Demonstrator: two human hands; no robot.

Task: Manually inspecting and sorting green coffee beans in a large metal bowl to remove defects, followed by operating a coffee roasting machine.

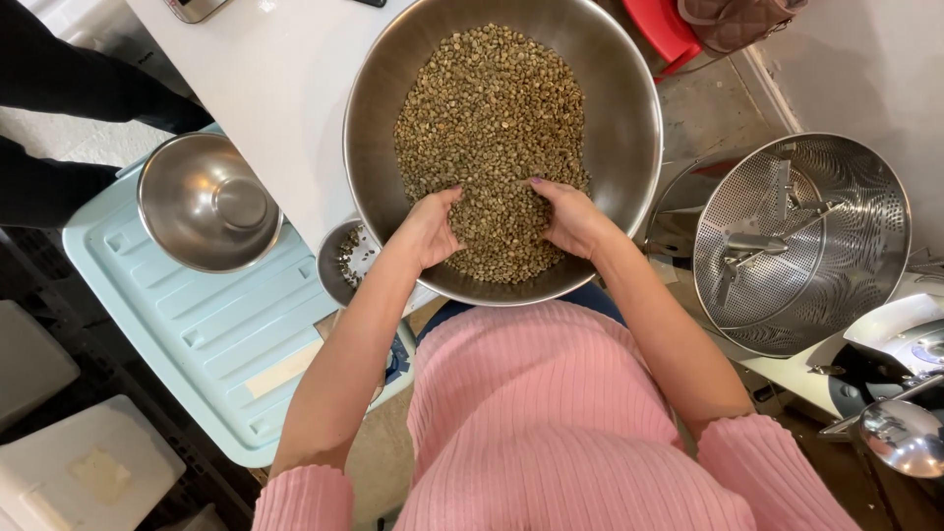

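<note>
From the head camera we look straight down into a large steel bowl that sits on the edge of a white table, its top rim cut off by the frame. A heap of greenish-brown beans fills its middle. Our left hand and right hand are both pushed into the near side of the heap, palms facing each other, fingers curled and partly buried, so we cannot tell how much each one grips (some beans seem cupped between them).

To the left, a smaller steel bowl rests on a pale blue lid. Just below the big bowl's left rim a third small bowl peeks out, mostly hidden by our left forearm; its contents are hard to make out.

To the right stands a perforated metal drum with stirring arms inside. A shiny scoop-like piece at the lower right is cut off by the edge. Someone's dark-clothed legs cross the upper left corner.
</note>
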